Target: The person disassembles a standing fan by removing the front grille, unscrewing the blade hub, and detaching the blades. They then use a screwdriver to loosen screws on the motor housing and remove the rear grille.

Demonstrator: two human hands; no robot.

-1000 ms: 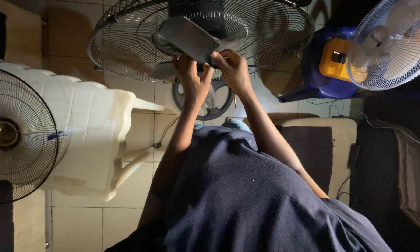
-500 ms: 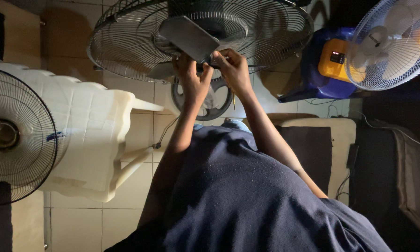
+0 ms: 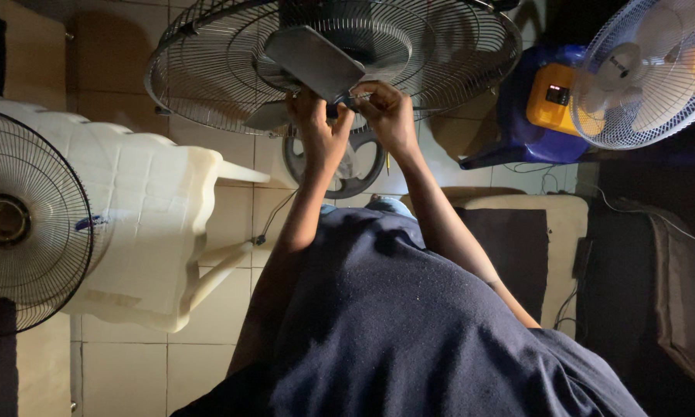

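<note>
Nothing has shifted: both hands stay closed at the grey fan blade's hub, fingertips hidden.

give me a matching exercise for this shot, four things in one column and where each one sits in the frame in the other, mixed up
Things:
1. black-grille fan
2. white-grille fan
3. white plastic chair
4. left hand

Places:
a. top right corner
b. at the hub of the big wire guard, top centre
c. left edge
d. lying on the tiled floor, just right of the black-grille fan

Pairs: 1-c, 2-a, 3-d, 4-b

left hand and right hand raised, fingers curled
</note>
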